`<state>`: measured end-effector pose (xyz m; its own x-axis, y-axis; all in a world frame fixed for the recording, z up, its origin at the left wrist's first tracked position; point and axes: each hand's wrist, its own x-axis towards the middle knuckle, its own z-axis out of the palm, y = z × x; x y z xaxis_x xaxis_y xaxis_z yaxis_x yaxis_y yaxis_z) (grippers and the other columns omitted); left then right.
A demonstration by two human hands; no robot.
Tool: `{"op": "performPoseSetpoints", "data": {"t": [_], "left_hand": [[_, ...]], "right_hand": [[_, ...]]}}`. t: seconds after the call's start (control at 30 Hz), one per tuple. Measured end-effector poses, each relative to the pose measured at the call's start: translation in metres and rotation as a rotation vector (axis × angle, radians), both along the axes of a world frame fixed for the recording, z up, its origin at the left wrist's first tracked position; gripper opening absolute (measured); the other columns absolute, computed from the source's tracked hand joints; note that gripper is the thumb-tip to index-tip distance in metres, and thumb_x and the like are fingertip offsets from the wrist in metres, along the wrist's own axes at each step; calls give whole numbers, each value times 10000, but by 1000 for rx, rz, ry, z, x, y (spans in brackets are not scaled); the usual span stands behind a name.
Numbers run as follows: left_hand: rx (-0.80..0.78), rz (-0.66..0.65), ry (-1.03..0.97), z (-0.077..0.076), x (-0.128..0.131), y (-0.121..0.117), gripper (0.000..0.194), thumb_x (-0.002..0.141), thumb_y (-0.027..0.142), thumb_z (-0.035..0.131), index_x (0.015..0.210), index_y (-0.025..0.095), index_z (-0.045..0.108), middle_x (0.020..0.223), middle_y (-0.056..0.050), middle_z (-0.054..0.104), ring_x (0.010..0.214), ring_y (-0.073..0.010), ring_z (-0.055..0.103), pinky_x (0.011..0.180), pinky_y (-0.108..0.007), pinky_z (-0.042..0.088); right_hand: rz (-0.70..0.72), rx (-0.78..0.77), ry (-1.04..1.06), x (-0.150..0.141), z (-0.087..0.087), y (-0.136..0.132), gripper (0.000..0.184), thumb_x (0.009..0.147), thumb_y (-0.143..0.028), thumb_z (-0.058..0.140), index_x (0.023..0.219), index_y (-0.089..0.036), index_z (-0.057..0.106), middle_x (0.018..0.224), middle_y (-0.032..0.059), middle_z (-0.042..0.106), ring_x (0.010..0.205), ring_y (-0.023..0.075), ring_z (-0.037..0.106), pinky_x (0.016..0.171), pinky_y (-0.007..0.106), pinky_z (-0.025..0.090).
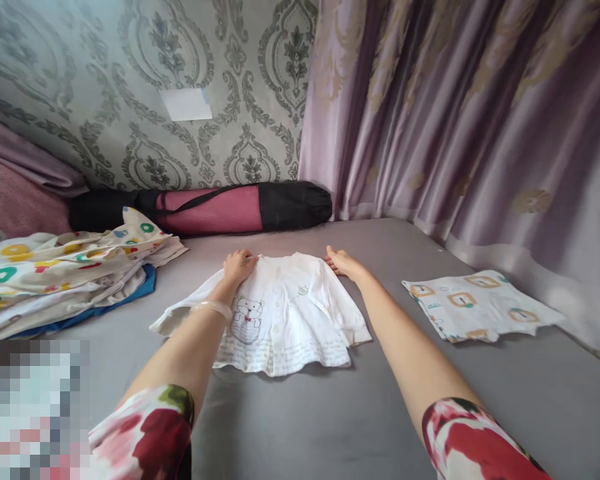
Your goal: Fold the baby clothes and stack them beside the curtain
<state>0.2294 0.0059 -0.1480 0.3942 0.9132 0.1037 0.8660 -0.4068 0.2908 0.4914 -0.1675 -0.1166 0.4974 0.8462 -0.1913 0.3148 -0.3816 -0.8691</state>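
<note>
A small white button-front shirt (pixel 293 313) with long sleeves lies spread on the grey bed sheet (pixel 300 427). A bear drawing shows on its front and printed lines run along the hem. My left hand (pixel 240 265) rests on the shirt's left shoulder, fingers bent over the cloth, nothing lifted. At the opposite shoulder, my right hand (pixel 344 262) touches the sleeve's top edge with fingers stretched and thumb raised apart. The left forearm partly covers the left sleeve, whose cuff sticks out beyond it.
A heap of patterned clothes (pixel 80 267) lies at left. To the right sits a folded white printed cloth (pixel 475 303). Behind, a pink and black rolled bag (pixel 210 210) lies along the patterned wall (pixel 235 87). Purple curtains (pixel 405 120) hang at the right.
</note>
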Motion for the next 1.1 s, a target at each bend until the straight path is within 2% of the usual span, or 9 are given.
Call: {"op": "performPoseSetpoints", "data": {"t": [0.1,0.2,0.3,0.4,0.57,0.7,0.8,0.93,1.1], "left_hand": [[-88,-27,56,12,-1,1,350,912,376,473,1150,205,664,1227,-91,671,1161,-268,581,932,-318,434],[-110,-21,87,21,2,-7,398,852,324,566,1215,172,628,1267,-125,648,1193,-280,569,979,-327,411],[19,41,98,26,12,-31,543,810,312,618,1324,153,544,1387,-190,538,1314,-350,449,1075,-467,317],[95,-43,39,25,32,-62,471,842,271,567,1308,202,557,1368,-142,557,1306,-313,449,1077,-472,313],[17,-425,-132,17,75,-101,289,835,188,558,1094,225,681,1254,-63,658,1225,-248,539,1094,-425,337],[-17,-496,-254,1,106,-116,321,840,154,533,1124,189,677,1221,-81,679,1150,-215,604,1038,-339,431],[15,-502,-276,-13,117,-124,329,883,182,490,1168,183,654,1238,-91,670,1169,-218,596,1049,-359,436],[90,-494,-280,-24,119,-130,336,913,191,453,1192,176,640,1283,-107,642,1231,-240,558,1095,-409,396],[88,-471,-277,-22,117,-133,344,930,205,436,1213,182,630,1320,-101,621,1287,-256,513,1115,-427,371]], "right_hand": [[-29,-110,214,0,6,-40,484,1006,-516,349,867,-130,605,756,108,685,616,159,640,627,280,541],[12,-161,322,-4,10,-73,410,980,-473,472,788,-135,601,672,61,659,589,129,616,613,239,521],[147,-89,296,-5,9,-91,218,835,-314,724,751,-131,639,667,16,666,623,104,604,648,203,492],[261,-57,213,-5,6,-94,152,687,-172,807,749,-134,674,676,-12,678,637,101,594,644,198,466],[235,-93,142,0,5,-88,108,688,-150,748,710,-147,642,579,-35,625,562,104,568,571,198,441],[-83,37,19,20,7,-91,103,824,-230,650,895,-156,641,634,-30,639,562,97,571,529,172,417],[-223,-29,-60,42,7,-103,159,875,-300,620,930,-153,645,590,-29,614,510,95,541,495,177,412],[-96,-253,1,59,12,-124,258,813,-361,724,716,-138,640,541,-1,599,459,83,518,462,182,417],[107,-413,-19,62,21,-136,280,721,-324,809,628,-152,608,484,-45,529,416,43,434,420,154,346]]}}
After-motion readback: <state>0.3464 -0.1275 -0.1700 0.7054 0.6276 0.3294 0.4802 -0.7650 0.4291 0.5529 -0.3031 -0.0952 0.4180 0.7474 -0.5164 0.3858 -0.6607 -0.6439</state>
